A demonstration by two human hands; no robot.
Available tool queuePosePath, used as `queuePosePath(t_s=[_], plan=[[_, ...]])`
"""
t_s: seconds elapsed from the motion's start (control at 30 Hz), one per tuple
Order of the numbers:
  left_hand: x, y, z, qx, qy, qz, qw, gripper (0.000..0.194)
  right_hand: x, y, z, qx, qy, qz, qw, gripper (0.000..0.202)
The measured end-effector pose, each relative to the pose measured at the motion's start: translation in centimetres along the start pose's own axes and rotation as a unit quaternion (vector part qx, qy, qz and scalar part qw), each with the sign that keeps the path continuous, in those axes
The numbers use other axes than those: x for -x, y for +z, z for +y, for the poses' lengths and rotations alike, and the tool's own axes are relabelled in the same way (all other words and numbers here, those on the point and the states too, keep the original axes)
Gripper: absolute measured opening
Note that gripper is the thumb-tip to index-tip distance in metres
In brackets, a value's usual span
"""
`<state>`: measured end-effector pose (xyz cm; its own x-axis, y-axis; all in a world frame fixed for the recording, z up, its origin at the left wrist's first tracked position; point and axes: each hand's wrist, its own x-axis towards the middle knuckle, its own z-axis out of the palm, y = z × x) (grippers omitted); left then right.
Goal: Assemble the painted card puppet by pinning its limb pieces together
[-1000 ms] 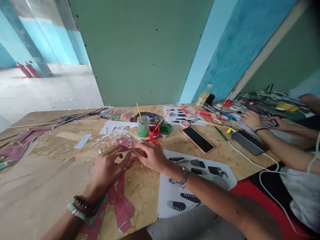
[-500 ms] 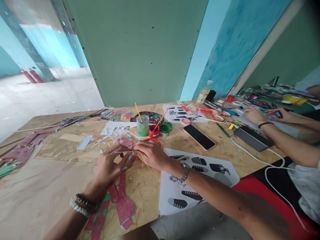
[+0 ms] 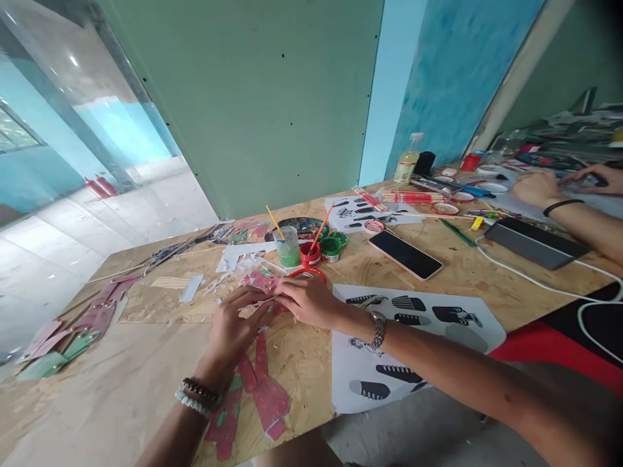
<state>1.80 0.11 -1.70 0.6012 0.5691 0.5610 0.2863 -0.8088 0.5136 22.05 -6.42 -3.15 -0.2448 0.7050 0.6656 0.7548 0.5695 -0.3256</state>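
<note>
The wooden table (image 3: 309, 373) bears a printed sheet (image 3: 354, 366) beneath the right forearm (image 3: 438, 355). Left of that sheet lies a red cutout (image 3: 267, 395). The left hand (image 3: 233, 331) and right hand (image 3: 311, 301) meet just beyond, fingertips pinching a thin pale strip (image 3: 265, 302) between them.

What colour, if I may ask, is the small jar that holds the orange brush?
The jar is red; it shows best in the head view.

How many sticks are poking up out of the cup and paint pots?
2: a yellow stick in the cloudy cup and an orange stick in the red pot. Shorter ones could be hidden inside.
</note>
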Motion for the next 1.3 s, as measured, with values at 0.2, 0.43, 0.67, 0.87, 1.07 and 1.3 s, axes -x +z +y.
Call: queuePosePath(t_s=[0.2, 0.43, 0.67, 0.87, 1.07, 1.3], plan=[[0.0, -0.2, 0.0, 0.001, 0.007, -0.012, 1.0, 0.017, 0.0, -0.2, -0.1, 0.007, -0.002, 0.003, 1.0, 0.011], [0.4, -0.2, -0.4, 0.001, 0.021, -0.025, 0.999, 0.017, 0.1, -0.4, -0.2, -0.003, 0.008, -0.001, 1.0, 0.009], [0.6, -0.1, 0.1, 0.005, -0.004, -0.022, 1.0, 0.017, -0.1, -0.5, -0.5, 0.003, 0.006, 0.01, 1.0, 0.009], [0.6, -0.1, -0.2, 0.019, 0.002, -0.037, 0.999, 0.017, -0.2, -0.6, -0.2, -0.008, 0.001, -0.021, 1.0, 0.013], [0.0, -0.3, 0.2, 0.089, -0.055, 0.008, 0.995, 0.019, -0.1, -0.9, -0.3, -0.035, 0.033, -0.013, 0.999, 0.022], [-0.2, -0.9, -0.6, 0.222, -0.181, 0.149, 0.946, 0.03, -0.6, -1.6, 0.4, -0.006, 0.157, 0.057, 0.986, 0.024]])
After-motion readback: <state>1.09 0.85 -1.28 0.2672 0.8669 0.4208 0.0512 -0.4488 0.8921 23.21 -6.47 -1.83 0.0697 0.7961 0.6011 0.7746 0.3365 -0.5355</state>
